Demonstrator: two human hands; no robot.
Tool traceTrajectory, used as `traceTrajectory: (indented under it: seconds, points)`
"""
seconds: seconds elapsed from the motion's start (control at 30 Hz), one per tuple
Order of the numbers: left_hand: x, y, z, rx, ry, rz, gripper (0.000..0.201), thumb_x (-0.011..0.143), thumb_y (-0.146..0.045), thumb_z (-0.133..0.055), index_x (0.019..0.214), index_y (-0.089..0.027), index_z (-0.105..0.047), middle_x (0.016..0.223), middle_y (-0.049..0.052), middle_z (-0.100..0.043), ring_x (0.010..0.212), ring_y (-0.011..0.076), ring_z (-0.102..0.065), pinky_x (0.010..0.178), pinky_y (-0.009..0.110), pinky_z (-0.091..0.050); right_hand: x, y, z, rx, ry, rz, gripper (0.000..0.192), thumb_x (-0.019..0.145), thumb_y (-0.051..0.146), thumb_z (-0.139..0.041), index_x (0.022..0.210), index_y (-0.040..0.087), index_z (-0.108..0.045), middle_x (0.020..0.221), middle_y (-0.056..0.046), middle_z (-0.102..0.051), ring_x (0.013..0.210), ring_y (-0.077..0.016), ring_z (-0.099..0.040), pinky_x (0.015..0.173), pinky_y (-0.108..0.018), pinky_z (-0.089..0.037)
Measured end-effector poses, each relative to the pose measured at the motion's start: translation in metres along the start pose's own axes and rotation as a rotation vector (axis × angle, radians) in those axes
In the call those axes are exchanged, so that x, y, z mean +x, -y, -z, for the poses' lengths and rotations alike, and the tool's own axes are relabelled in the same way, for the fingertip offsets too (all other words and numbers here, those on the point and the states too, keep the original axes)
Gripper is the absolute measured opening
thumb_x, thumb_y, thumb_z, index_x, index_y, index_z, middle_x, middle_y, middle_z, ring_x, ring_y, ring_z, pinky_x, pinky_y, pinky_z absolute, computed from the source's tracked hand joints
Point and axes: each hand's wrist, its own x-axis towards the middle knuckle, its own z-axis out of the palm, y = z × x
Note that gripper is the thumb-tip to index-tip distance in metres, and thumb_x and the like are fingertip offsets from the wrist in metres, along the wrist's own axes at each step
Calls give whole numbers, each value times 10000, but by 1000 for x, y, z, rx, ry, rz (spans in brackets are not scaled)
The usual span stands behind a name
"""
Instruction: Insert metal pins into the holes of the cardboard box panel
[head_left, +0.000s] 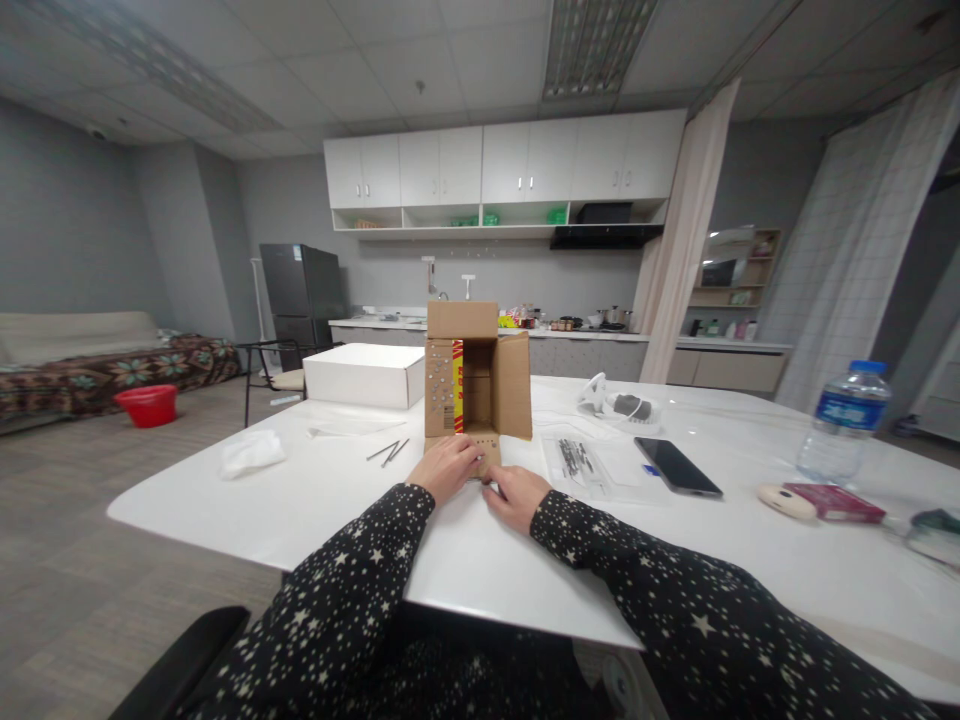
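A small brown cardboard box (472, 385) lies on the white table (360, 520) with its open end and flaps facing me. My left hand (448, 467) presses on the box's lower front flap, fingers curled over it. My right hand (516, 495) rests at that flap's right corner, fingertips touching the cardboard. Both sleeves are black with white stars. Several thin metal pins (388, 452) lie on the table just left of the box.
A white box (365, 375) sits behind left, a crumpled tissue (251, 453) further left. To the right are a clear bag of small parts (577, 460), a black phone (676, 466), a water bottle (844, 420) and a pink case (832, 502).
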Motion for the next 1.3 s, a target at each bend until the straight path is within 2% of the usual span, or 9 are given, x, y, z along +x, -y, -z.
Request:
traceTrajectory:
  seconds: [0.3, 0.53, 0.97, 1.3]
  points:
    - [0, -2, 4, -7, 45, 32, 190, 927, -232, -454, 969, -176, -630, 979, 74, -657, 946, 187, -605, 849, 331, -473, 0, 0, 0, 9, 11, -5, 267, 886, 311, -434, 1071, 212, -600, 991, -60, -680, 896, -187, -608, 741, -277, -384]
    - [0, -2, 9, 91, 82, 143, 226, 955, -263, -390, 938, -168, -594, 965, 80, -672, 931, 193, -616, 796, 331, -455, -1, 0, -1, 15, 6, -9, 258, 889, 303, -426, 1051, 211, -605, 993, -60, -680, 905, -179, -604, 746, -269, -377]
    - [-1, 7, 7, 72, 41, 221, 184, 921, -245, -458, 943, -177, -627, 911, 80, -698, 874, 197, -637, 774, 324, -472, -2, -1, 0, 25, 12, -17, 247, 892, 297, -431, 1047, 208, -602, 1003, -60, -679, 913, -176, -603, 752, -266, -368]
    - [-1, 6, 12, 126, 27, 251, 227, 938, -267, -420, 962, -185, -630, 904, 71, -701, 825, 178, -639, 748, 298, -481, -1, -1, -1, 19, 5, -9, 250, 887, 297, -436, 1045, 205, -606, 969, -55, -674, 871, -169, -596, 729, -263, -362]
